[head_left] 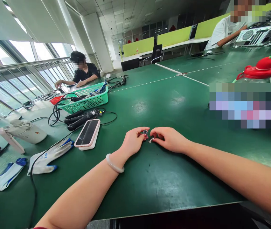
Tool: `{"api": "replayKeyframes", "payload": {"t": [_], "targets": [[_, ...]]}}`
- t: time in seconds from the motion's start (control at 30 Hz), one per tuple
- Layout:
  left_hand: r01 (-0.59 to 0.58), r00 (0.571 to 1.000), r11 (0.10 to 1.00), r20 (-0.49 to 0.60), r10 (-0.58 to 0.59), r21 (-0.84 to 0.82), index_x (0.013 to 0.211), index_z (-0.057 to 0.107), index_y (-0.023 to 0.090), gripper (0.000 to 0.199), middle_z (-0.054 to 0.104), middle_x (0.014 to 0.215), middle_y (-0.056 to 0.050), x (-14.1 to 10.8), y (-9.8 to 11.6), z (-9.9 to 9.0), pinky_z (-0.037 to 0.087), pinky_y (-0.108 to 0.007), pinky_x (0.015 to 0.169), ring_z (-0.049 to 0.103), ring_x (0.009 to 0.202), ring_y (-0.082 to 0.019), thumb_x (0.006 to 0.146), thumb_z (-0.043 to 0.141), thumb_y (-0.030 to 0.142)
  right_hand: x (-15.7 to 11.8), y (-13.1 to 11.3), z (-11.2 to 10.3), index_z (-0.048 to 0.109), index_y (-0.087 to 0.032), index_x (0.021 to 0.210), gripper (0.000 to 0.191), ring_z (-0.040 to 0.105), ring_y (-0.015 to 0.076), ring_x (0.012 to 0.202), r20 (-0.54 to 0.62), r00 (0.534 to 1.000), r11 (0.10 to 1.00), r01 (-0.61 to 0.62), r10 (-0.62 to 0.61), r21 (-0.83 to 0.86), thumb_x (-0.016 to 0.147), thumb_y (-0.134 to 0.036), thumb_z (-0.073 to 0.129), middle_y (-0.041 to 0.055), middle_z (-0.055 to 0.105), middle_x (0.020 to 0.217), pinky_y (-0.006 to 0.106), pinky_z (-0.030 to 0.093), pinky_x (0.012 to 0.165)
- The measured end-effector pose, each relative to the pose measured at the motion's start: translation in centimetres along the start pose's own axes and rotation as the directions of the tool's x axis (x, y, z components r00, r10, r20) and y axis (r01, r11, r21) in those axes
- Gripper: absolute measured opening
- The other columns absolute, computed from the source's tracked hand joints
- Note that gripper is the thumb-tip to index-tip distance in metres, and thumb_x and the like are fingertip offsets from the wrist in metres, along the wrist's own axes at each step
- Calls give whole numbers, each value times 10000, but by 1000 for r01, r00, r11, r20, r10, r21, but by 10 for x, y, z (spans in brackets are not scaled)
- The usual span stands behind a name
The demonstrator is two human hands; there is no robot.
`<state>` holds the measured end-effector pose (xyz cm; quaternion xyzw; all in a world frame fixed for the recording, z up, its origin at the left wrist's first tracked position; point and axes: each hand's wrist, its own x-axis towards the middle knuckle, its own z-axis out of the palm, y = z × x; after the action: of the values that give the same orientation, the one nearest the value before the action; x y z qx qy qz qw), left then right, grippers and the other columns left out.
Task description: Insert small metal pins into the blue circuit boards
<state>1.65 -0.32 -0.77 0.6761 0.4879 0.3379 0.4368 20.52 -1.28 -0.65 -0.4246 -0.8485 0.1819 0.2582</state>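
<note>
My left hand (135,138), with a pale bangle (114,163) at the wrist, is closed on a small dark part with metallic bits (145,132), pinched between thumb and fingers. Just to the right, my right hand (169,137) is curled with thumb and forefinger close together. At its fingertips is a small shiny metal piece (150,140); it is too small to name. Both hands rest low over the green tabletop (173,178), their fingertips nearly touching. A tiny dark speck lies on the table below them.
Left of my hands lie a phone (87,133), work gloves (51,156), a black cable and a green basket (85,103) of cables. A red-lidded jar (259,71) stands at right. One person sits far left; another, far right, is beside a computer case (260,35).
</note>
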Motion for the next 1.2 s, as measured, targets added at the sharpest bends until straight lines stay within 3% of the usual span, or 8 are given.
{"api": "replayKeyframes", "payload": {"t": [0.17,0.33,0.5,0.67,1.03,1.2], "targets": [[71,997,989,-6,-72,-127,1123,630,147,351,702,910,-62,-2,5,1,545,-281,792,672,778,-127,788,546,85,0,0,-1,625,-205,847,120,531,109,555,-105,981,972,-140,162,188,794,-267,538,-20,627,657,246,415,585],[53,999,982,9,-52,-182,1104,641,139,353,699,850,-51,-6,13,1,551,-263,745,658,701,-111,766,570,64,1,1,-1,631,-202,834,182,556,126,599,-97,971,927,-177,220,331,787,-361,554,-3,671,720,260,426,594],[-10,1000,992,23,13,-123,1102,656,151,345,714,825,-41,-7,14,1,538,-275,760,656,700,-124,768,583,105,0,-1,-2,646,-206,772,192,516,122,564,-86,971,939,-190,223,285,775,-382,571,-15,630,641,265,408,580],[-70,997,997,27,71,-18,1105,668,170,338,724,836,-40,-6,11,0,530,-292,779,659,720,-143,775,593,168,-1,1,-1,638,-202,783,143,533,120,576,-87,972,923,-178,219,342,750,-334,594,-15,627,656,262,424,589],[-28,998,999,47,29,-21,1152,642,159,379,724,854,-52,-9,14,1,545,-287,745,666,732,-145,778,604,207,-1,0,-1,657,-196,791,138,606,139,639,-73,963,860,-196,259,470,742,-305,588,0,674,711,285,488,658],[-94,994,992,57,89,87,1153,647,194,380,729,856,-36,-10,18,0,536,-295,797,672,735,-143,776,602,176,-1,0,0,608,-193,835,175,616,146,667,-104,971,865,-142,217,481,753,-347,598,23,682,778,293,504,662]]}}
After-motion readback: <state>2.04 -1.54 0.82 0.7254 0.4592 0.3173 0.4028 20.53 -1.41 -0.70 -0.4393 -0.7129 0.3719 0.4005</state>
